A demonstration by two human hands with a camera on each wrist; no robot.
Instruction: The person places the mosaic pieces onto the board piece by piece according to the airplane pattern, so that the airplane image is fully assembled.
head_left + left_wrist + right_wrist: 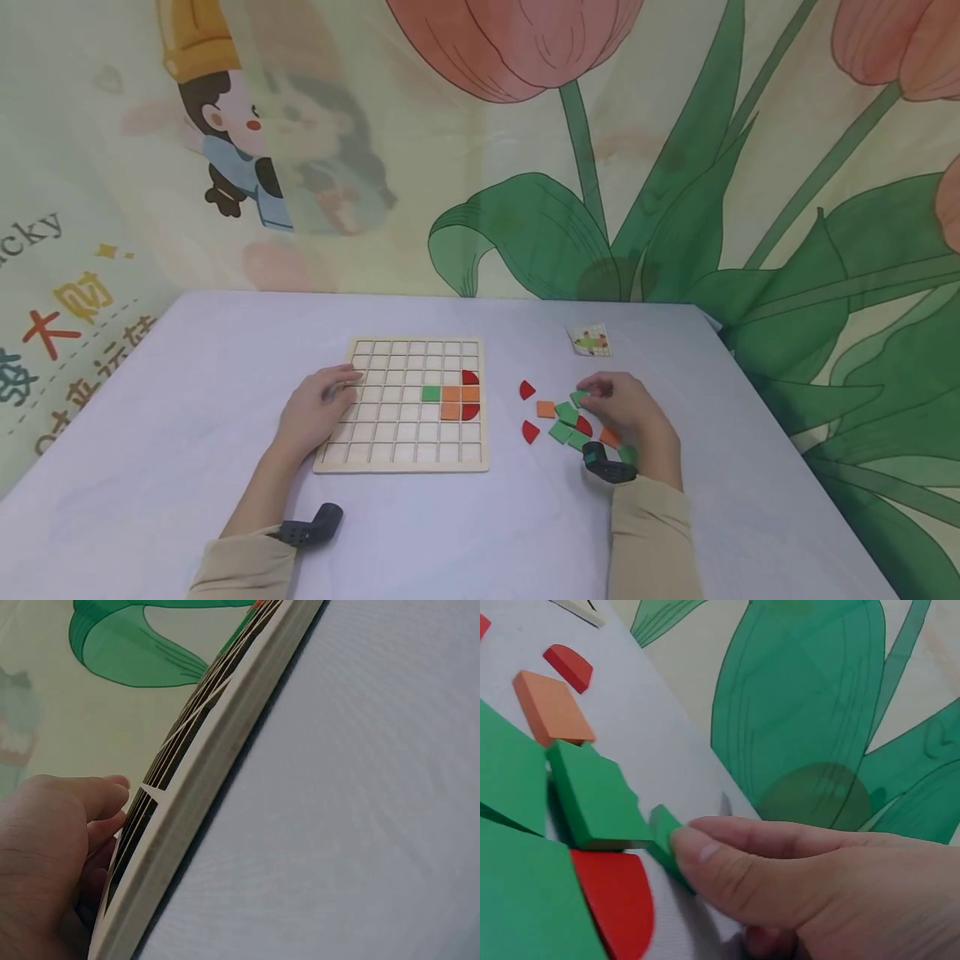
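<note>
Beside the heap of small pieces, my right hand pinches a green square tile between thumb and fingertips. The tile is tilted on its edge, close over the table. My left hand rests at the left edge of a wooden grid board, its fingers relaxed and touching the rim. On the board's right side sit one green square, several orange squares and two red quarter-circles. More green squares, orange squares and red quarter-circles lie loose near my right hand.
A small picture card with a coloured grid pattern lies behind the loose pieces. White cloth covers the table. A printed backdrop of tulips and a cartoon figure stands along the table's far edge.
</note>
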